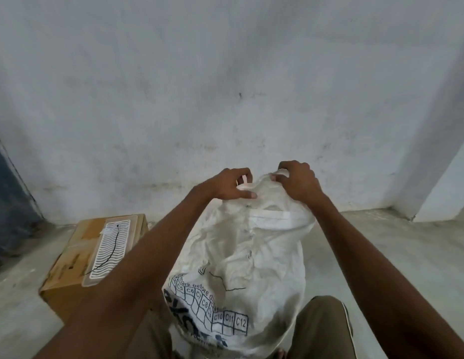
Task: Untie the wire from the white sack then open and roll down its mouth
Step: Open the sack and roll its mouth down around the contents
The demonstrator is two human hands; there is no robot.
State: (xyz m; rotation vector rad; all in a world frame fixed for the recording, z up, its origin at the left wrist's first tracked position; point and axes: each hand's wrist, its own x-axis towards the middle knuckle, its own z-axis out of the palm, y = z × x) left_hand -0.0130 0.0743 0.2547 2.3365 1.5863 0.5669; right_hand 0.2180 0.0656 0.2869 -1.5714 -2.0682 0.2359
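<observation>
The fingers (245, 194) of the left hand (229, 186) are curled and pinched on the gathered white fabric at the top of the white sack (241, 255), with a loop of fabric showing between thumb and forefinger. Just beside it, the right hand (298, 182) has its fingers clamped on the same bunched mouth from the other side, knuckles up. The two hands sit close together, not quite touching. Whether a wire remains at the neck cannot be told; the fabric there is crumpled and hidden by the grip.

Below the hands the sack stands upright on the concrete floor (381, 255), between the person's knees, its body creased and slack. Blue print near its base shows a row of boxes marked C5 to C12. Its contents are hidden.

To the left of the sack, a cardboard box (67, 265) rests on the floor, closed, carrying a clear lidded tray (111, 244) with a white wavy pattern and a thin black line across it. A stained grey wall (225, 86) rises behind.
</observation>
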